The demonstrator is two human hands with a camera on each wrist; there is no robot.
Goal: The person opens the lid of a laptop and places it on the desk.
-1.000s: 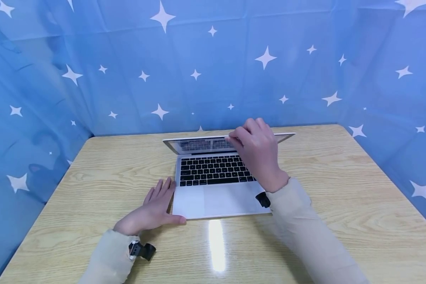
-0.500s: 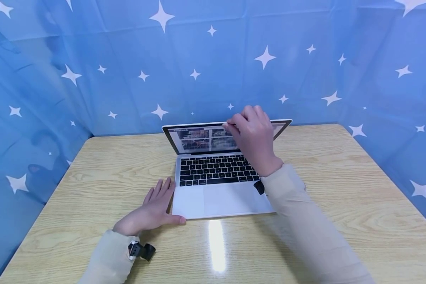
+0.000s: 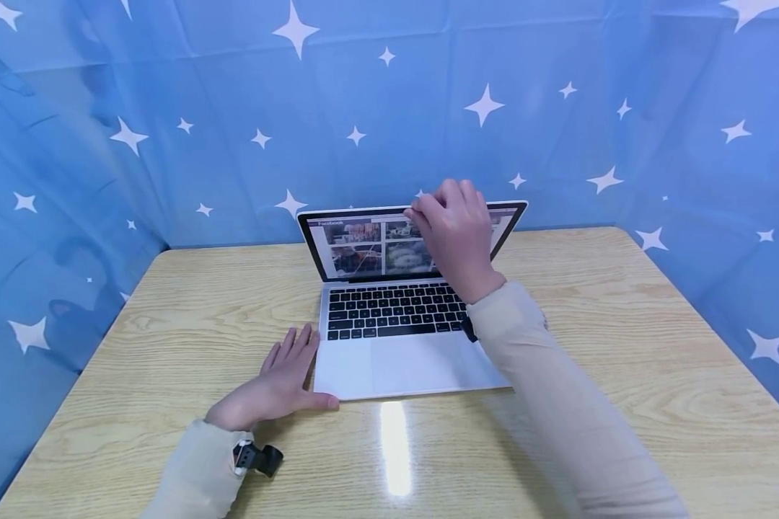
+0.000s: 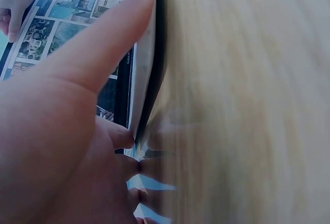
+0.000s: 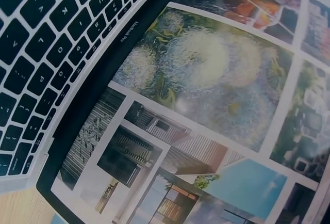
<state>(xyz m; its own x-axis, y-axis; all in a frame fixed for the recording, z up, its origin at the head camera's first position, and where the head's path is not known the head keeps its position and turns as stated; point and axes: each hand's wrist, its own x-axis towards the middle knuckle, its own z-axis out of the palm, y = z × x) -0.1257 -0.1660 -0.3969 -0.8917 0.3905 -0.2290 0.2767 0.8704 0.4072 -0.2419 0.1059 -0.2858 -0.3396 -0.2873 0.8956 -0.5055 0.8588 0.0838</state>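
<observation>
A silver laptop (image 3: 405, 364) lies on the table with its screen (image 3: 357, 252) raised and lit, showing a grid of pictures. My right hand (image 3: 459, 238) pinches the top edge of the lid with thumb and curled fingers, covering part of the screen. At the base's front left corner, my left hand (image 3: 278, 389) rests with fingers fairly straight along the side and the thumb on the front edge. The left wrist view shows that thumb (image 4: 111, 41) lying along the laptop's edge. Keys (image 5: 44, 79) and the screen fill the right wrist view, where the right hand is out of sight.
The wooden table (image 3: 630, 346) extends on both sides of the laptop. Behind it hangs a blue cloth (image 3: 234, 86) with white stars, close to the table's far edge. A bright light reflection lies on the tabletop in front of the laptop.
The right hand has moved up and slightly left, raising the lid from a low tilt to nearly upright, so more of the screen shows. The left hand has stayed in place.
</observation>
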